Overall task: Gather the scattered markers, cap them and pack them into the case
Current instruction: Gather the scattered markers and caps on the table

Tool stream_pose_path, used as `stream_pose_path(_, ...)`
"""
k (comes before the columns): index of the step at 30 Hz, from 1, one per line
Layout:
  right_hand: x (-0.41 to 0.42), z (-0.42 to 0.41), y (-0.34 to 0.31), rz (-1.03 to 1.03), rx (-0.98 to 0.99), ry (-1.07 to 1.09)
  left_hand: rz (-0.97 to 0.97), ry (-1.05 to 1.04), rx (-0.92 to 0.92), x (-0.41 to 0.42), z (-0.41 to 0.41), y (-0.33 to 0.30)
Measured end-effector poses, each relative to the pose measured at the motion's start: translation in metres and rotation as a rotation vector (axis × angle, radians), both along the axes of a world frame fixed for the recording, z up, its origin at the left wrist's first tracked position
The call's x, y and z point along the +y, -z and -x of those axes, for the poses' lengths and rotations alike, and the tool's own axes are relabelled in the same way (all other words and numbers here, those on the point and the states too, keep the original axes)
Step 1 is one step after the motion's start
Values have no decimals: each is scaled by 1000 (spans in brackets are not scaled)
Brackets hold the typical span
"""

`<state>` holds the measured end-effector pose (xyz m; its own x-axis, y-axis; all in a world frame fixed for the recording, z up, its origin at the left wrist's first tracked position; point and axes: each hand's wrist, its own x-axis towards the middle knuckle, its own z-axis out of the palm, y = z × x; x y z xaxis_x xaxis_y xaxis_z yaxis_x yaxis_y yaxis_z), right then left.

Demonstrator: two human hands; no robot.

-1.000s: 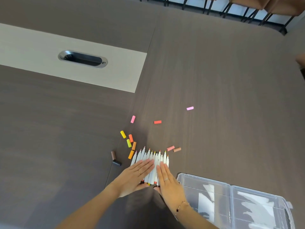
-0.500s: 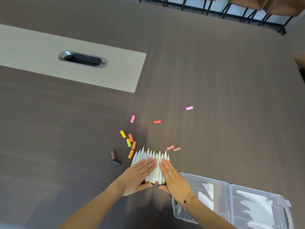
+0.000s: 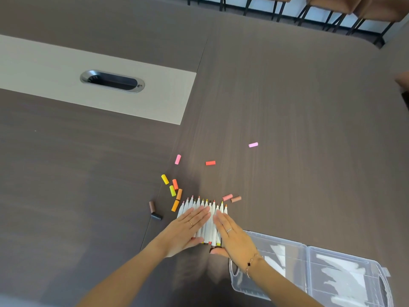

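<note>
Readable text: none in this view.
Markers (image 3: 204, 220): white barrels, no print legible.
Caps (image 3: 210, 162): plain colours, no marks legible.
Case (image 3: 321, 267): clear plastic, no label legible.
Tabletop (image 3: 298, 107): no signs.

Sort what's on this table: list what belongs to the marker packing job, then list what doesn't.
Job: the uncapped markers under left hand and right hand; loose caps; open clear case.

Not job: cable grommet; chairs.
</note>
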<state>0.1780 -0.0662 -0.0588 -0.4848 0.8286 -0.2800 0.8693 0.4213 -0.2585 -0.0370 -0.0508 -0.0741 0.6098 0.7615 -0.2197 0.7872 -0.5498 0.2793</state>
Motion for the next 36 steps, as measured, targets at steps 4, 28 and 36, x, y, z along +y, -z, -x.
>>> stream_pose_path(4, 21, -15, -14, -210, 202, 110, 21, -495, -280, 9, 8, -20)
stream_pose_path(28, 98, -32, -8, 106, -98, 406, -82, -404, 16, 10, 68, -15)
stream_pose_path(36, 116, -2, -1, 270, 10, 631, -8, -772, -2, 11, 54, -29)
